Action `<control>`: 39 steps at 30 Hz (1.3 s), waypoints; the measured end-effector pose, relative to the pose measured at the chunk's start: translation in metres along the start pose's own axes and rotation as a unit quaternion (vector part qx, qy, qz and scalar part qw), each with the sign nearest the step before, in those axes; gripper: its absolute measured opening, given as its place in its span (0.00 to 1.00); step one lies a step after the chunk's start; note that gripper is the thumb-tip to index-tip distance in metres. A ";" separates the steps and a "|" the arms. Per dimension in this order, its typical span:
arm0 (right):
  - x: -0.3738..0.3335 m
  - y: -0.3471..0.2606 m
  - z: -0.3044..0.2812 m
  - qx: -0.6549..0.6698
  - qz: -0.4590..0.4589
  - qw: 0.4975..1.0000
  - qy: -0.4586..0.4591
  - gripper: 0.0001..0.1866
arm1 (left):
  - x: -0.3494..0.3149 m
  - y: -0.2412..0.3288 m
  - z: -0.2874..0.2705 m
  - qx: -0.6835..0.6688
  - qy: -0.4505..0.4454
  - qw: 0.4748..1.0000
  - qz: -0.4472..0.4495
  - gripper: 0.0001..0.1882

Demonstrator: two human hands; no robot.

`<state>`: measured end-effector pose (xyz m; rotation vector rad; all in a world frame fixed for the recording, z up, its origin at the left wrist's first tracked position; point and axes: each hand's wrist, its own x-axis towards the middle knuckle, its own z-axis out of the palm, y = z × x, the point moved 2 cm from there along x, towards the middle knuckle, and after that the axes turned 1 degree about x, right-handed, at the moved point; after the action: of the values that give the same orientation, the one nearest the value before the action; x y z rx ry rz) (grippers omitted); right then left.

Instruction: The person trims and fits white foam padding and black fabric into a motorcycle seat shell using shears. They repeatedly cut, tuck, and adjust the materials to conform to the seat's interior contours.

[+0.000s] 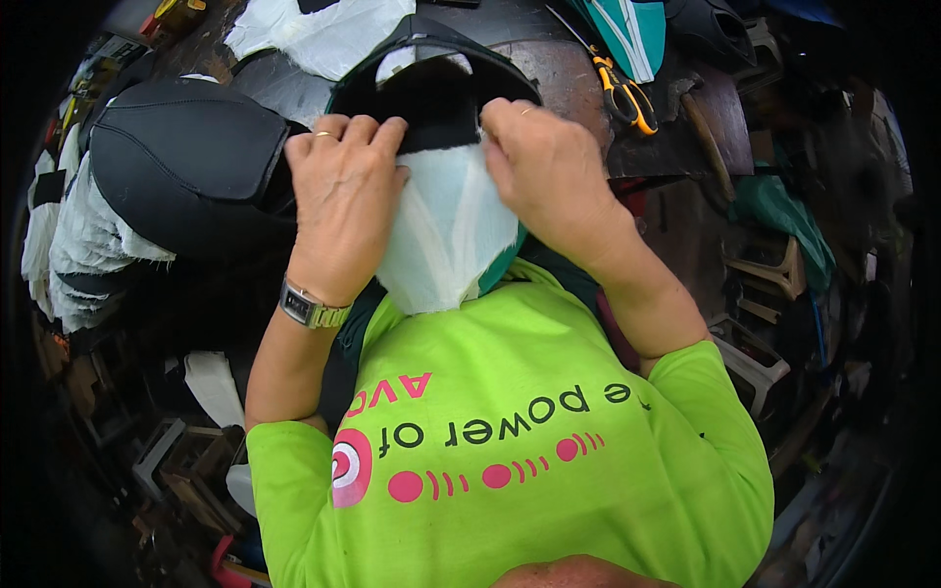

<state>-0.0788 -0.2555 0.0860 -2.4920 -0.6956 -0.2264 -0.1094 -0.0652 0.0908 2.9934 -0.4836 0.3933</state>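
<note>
In front of my chest I hold a curved black and green sewn piece [433,120] by its edge. Its pale fabric lining [446,220] is turned toward me and hangs against my shirt, with two whitish strips in a V. On the left, the fingers of my left hand [343,206] curl over the edge where black meets lining. My right hand [554,176] pinches the opposite side, thumb inward. The far black part arches up behind my hands, with a pale patch inside it. What lies under my fingertips is hidden.
To the left sits a stack of black stitched pieces [186,157] with white lining. White cloth [323,39] lies on the dark table. Orange-handled scissors [627,103], a teal piece [632,39] and a wooden handle [708,147] are at right. A green plastic sheet [784,220] hangs beyond.
</note>
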 end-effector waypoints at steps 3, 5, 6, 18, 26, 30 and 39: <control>0.000 -0.009 0.001 0.145 -0.008 0.989 0.015 0.05 | 0.002 -0.001 0.006 -0.052 -0.054 0.997 -0.025 0.25; -0.001 -0.003 0.003 0.280 0.068 0.957 -0.025 0.06 | 0.003 0.000 0.009 -0.073 -0.062 0.995 -0.030 0.29; -0.001 0.000 0.004 0.367 0.071 0.927 -0.028 0.06 | 0.004 0.001 0.009 -0.095 -0.018 0.995 -0.038 0.29; -0.009 0.054 0.007 0.750 0.157 0.641 0.051 0.13 | -0.002 -0.025 -0.003 -0.544 -0.018 0.822 -0.170 0.11; -0.011 0.028 0.003 0.436 0.153 0.885 0.052 0.31 | -0.014 -0.015 -0.003 -0.347 0.034 0.913 -0.211 0.17; -0.017 0.016 0.002 0.221 0.024 0.973 0.056 0.20 | -0.026 0.002 0.001 -0.300 0.027 0.942 -0.148 0.16; -0.015 0.006 0.007 0.032 -0.017 0.999 0.035 0.13 | -0.018 0.010 -0.004 -0.154 0.068 0.986 0.008 0.14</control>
<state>-0.0883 -0.2630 0.0727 -2.4015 -0.7064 -0.2986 -0.1304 -0.0688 0.0907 2.6468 -0.5033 0.4714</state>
